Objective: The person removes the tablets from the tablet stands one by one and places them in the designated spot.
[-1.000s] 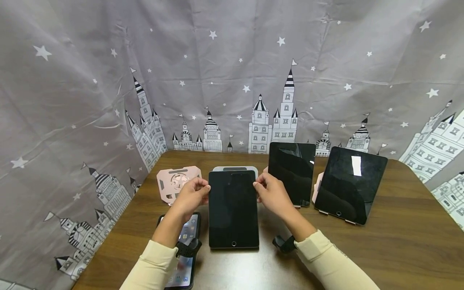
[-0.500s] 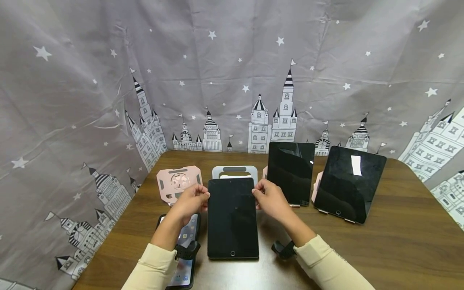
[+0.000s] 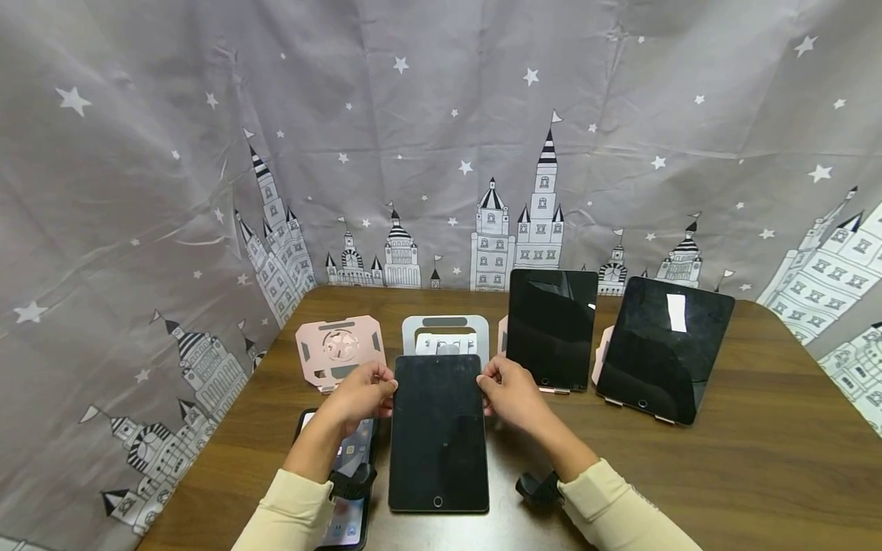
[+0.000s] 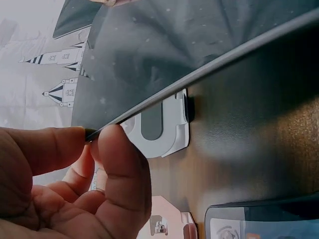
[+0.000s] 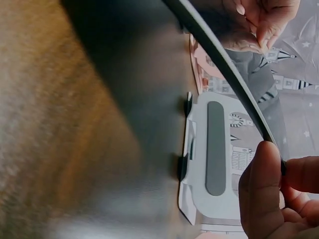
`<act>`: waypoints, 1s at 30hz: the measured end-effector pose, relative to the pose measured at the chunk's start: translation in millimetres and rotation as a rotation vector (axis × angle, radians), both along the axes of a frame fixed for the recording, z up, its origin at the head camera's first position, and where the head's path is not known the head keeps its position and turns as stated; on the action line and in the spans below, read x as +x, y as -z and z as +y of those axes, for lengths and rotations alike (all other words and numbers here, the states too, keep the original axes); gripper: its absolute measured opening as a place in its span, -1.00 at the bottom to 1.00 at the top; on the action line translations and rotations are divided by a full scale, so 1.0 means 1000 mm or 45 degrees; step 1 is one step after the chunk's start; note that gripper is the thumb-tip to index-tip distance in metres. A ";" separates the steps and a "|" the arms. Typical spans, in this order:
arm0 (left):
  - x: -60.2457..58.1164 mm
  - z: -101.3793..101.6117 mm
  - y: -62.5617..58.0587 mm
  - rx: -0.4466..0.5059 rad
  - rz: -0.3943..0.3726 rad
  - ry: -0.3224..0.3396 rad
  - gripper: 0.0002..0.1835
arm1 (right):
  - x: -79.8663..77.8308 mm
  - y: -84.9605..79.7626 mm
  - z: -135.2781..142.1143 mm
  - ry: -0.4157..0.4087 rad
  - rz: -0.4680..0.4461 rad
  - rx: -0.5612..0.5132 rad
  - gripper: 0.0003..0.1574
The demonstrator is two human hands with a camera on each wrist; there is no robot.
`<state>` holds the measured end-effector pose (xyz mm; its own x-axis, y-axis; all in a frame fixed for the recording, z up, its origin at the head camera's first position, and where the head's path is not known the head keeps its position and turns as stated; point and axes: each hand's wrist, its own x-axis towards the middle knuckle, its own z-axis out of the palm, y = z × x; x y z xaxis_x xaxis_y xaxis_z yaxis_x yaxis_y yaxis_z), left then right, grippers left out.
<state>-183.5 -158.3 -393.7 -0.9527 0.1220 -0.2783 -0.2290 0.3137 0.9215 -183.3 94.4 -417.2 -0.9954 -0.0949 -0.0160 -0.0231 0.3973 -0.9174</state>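
left fingers pinch black tablet | right fingers likewise | rightmost pink stand holds tilted tablet

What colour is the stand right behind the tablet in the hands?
The stand is pale grey with a darker grey pad, clearest in the right wrist view.

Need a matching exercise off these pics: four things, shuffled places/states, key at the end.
Column 1
1. Front tablet
2. Phone
3. White stand
4. Rightmost tablet

Column 2
A. Leaning back on a pink stand
B. Pinched at its sides by left hand and right hand
C. Screen lit, partly under the left forearm in the head view
D. Directly behind the front tablet, partly hidden by it in the head view

Pairs: 1-B, 2-C, 3-D, 4-A
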 end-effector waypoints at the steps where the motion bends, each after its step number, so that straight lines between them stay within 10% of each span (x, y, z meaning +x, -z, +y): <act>1: 0.000 0.000 0.001 -0.004 -0.006 0.004 -0.96 | 0.001 0.002 0.000 -0.003 -0.001 -0.011 -0.83; 30: 0.014 0.002 0.017 -0.215 -0.019 0.061 -0.90 | 0.018 0.022 -0.004 -0.079 -0.177 -0.199 -0.86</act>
